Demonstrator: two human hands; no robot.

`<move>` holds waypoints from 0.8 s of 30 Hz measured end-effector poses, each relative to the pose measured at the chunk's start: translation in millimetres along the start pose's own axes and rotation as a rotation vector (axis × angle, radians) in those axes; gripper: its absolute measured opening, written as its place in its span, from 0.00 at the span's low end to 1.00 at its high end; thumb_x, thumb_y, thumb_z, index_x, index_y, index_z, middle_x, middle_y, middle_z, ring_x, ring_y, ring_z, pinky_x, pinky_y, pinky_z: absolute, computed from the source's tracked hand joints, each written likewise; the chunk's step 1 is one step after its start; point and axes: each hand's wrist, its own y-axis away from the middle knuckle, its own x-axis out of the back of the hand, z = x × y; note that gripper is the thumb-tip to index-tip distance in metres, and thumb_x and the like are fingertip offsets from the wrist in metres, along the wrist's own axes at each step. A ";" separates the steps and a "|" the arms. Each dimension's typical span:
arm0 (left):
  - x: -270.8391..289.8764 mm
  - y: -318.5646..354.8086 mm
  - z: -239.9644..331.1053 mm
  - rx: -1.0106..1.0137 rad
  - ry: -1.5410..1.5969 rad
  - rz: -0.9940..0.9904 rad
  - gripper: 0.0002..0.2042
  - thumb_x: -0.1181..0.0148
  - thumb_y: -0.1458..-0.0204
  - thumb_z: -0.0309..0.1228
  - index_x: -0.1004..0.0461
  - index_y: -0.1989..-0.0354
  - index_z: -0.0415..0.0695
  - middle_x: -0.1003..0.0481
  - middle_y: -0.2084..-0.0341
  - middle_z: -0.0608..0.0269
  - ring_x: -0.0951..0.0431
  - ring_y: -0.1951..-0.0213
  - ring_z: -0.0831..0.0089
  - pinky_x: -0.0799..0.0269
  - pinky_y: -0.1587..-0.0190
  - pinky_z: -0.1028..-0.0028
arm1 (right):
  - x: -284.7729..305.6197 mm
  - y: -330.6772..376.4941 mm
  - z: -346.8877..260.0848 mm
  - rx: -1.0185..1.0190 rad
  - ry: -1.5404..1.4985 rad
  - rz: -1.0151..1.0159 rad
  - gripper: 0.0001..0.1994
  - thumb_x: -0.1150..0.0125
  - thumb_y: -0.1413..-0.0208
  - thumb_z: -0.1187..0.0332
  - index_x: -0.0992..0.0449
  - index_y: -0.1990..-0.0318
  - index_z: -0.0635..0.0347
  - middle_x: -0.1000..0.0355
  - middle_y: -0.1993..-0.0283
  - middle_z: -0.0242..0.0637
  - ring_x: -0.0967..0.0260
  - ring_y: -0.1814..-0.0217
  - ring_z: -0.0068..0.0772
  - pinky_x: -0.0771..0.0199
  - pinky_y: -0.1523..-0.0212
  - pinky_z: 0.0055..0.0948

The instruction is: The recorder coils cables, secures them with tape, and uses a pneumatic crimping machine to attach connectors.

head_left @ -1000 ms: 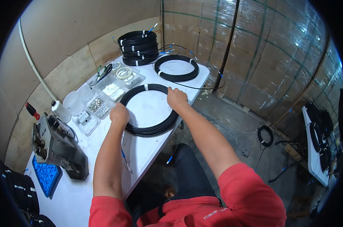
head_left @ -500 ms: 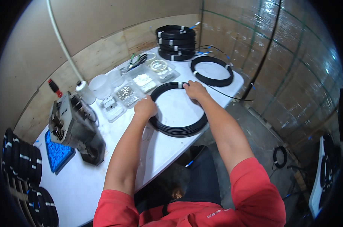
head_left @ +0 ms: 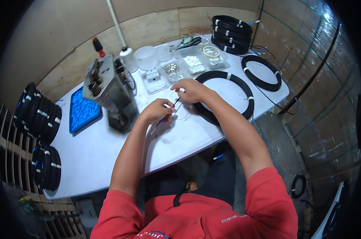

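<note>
My left hand (head_left: 159, 110) pinches a thin black cable (head_left: 177, 101) above the white table. Just beyond it to the right, my right hand (head_left: 193, 91) has its fingers curled at the far end of that short visible length. A blue bit shows under my left fingers. Beside my right wrist lies a large coil of black cable (head_left: 242, 85), bound with white bands; my forearm covers part of it. Whether the held cable belongs to this coil is hidden.
Behind my hands stand clear trays of metal parts (head_left: 172, 68) and white parts (head_left: 193, 63). Left are a grey press (head_left: 116, 95) and a tray of blue pieces (head_left: 84, 111). More coils (head_left: 233, 36) are stacked far right, with a single coil (head_left: 276, 81) nearby.
Both hands have left the coil's rim and come together on a cable at its left. The view has swung left, so the table's things appear further right.
</note>
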 end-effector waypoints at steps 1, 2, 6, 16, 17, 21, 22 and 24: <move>4.5 10.4 -1.6 -0.010 -0.016 0.021 0.08 0.40 0.44 0.27 0.28 0.59 0.37 0.26 0.79 0.63 0.26 0.79 0.76 0.30 0.76 0.74 | -2.0 3.7 -20.7 0.082 -0.034 -0.042 0.19 0.42 0.49 0.65 0.23 0.48 0.57 0.25 0.50 0.49 0.30 0.46 0.52 0.31 0.43 0.43; 7.4 17.5 -3.7 -0.021 -0.032 0.037 0.08 0.40 0.44 0.27 0.28 0.59 0.37 0.26 0.79 0.63 0.26 0.79 0.76 0.30 0.76 0.74 | -8.9 6.7 -33.3 0.112 -0.058 -0.074 0.20 0.41 0.52 0.66 0.22 0.49 0.56 0.25 0.53 0.49 0.30 0.47 0.52 0.30 0.44 0.42; 16.6 40.5 -21.2 -0.056 -0.101 0.069 0.08 0.41 0.44 0.26 0.27 0.58 0.36 0.25 0.77 0.64 0.26 0.77 0.78 0.30 0.74 0.76 | -34.7 17.4 -64.3 0.244 0.128 -0.085 0.14 0.39 0.50 0.67 0.20 0.54 0.56 0.24 0.62 0.45 0.28 0.55 0.49 0.29 0.52 0.43; 17.9 118.5 -50.5 -0.223 -0.473 0.597 0.10 0.38 0.48 0.29 0.21 0.60 0.35 0.20 0.71 0.46 0.18 0.70 0.56 0.25 0.63 0.65 | -65.1 27.9 -78.2 0.231 0.131 0.202 0.06 0.38 0.49 0.67 0.19 0.67 0.57 0.25 0.72 0.41 0.27 0.65 0.46 0.28 0.60 0.42; 17.8 123.4 -52.5 -0.275 -0.492 0.613 0.10 0.38 0.48 0.29 0.21 0.60 0.36 0.20 0.72 0.46 0.19 0.70 0.56 0.25 0.64 0.65 | -65.6 26.2 -79.5 0.221 0.115 0.182 0.06 0.38 0.49 0.68 0.19 0.67 0.57 0.25 0.71 0.40 0.27 0.65 0.46 0.28 0.59 0.42; 28.6 130.9 -73.9 -0.405 -0.486 0.698 0.09 0.38 0.48 0.28 0.22 0.62 0.35 0.21 0.73 0.47 0.19 0.69 0.56 0.25 0.65 0.64 | -77.4 14.9 -89.8 0.251 0.101 0.146 0.06 0.38 0.50 0.68 0.19 0.66 0.57 0.25 0.71 0.40 0.27 0.65 0.46 0.28 0.60 0.42; 32.2 133.2 -77.7 -0.436 -0.492 0.720 0.08 0.38 0.48 0.27 0.23 0.63 0.35 0.21 0.74 0.47 0.19 0.70 0.56 0.25 0.66 0.65 | -79.8 12.1 -94.2 0.263 0.096 0.141 0.06 0.38 0.50 0.69 0.19 0.66 0.57 0.25 0.70 0.40 0.27 0.65 0.46 0.28 0.61 0.41; 39.4 139.3 -83.5 -0.464 -0.498 0.749 0.07 0.38 0.48 0.27 0.24 0.65 0.35 0.22 0.75 0.48 0.19 0.70 0.56 0.25 0.66 0.65 | -82.1 8.7 -101.4 0.268 0.089 0.119 0.06 0.38 0.49 0.69 0.19 0.65 0.57 0.24 0.69 0.41 0.26 0.65 0.46 0.27 0.60 0.41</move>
